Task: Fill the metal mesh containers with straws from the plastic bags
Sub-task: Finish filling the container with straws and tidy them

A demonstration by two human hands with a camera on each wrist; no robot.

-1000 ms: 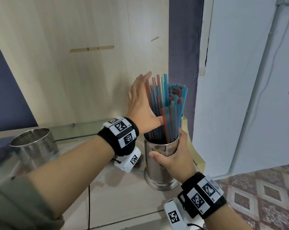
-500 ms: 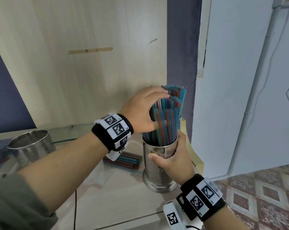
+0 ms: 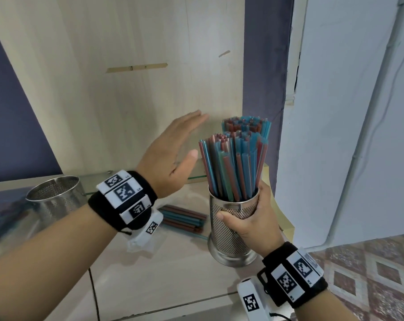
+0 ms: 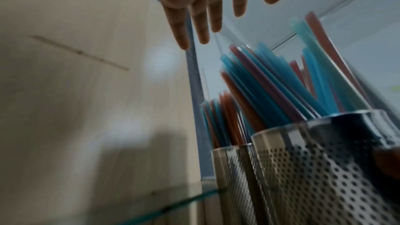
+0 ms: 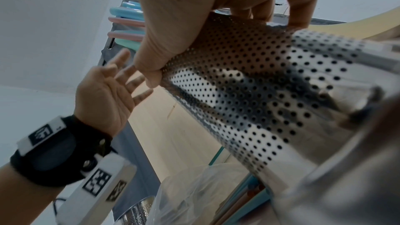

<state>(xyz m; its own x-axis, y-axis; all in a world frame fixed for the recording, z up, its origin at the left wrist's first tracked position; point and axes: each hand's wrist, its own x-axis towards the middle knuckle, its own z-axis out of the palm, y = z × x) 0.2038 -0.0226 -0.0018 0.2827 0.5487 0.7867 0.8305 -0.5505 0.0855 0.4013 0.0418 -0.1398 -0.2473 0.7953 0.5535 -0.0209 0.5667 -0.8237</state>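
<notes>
A perforated metal container (image 3: 228,235) stands on the counter, packed with blue and red straws (image 3: 233,163). My right hand (image 3: 249,218) grips its upper wall; the right wrist view shows thumb and fingers wrapped around the mesh container (image 5: 249,91). My left hand (image 3: 175,147) hovers flat, fingers straight, left of the straw tops, touching nothing; its fingers (image 4: 201,16) show spread in the left wrist view. A second filled container (image 4: 229,186) stands behind the first, its straw tops (image 3: 247,123) showing. An empty mesh container (image 3: 55,200) sits at the left.
A clear plastic bag with remaining straws (image 3: 182,218) lies on the counter between the containers. A wooden back panel (image 3: 126,89) rises close behind. A glass shelf edge (image 4: 168,208) runs along the panel's base. The counter's right end drops to a tiled floor (image 3: 370,274).
My left hand has come off the straw tops, which it was pressing down half a second ago, and moved up and left, opening flat. The straws now stand level. The right hand keeps its hold.
</notes>
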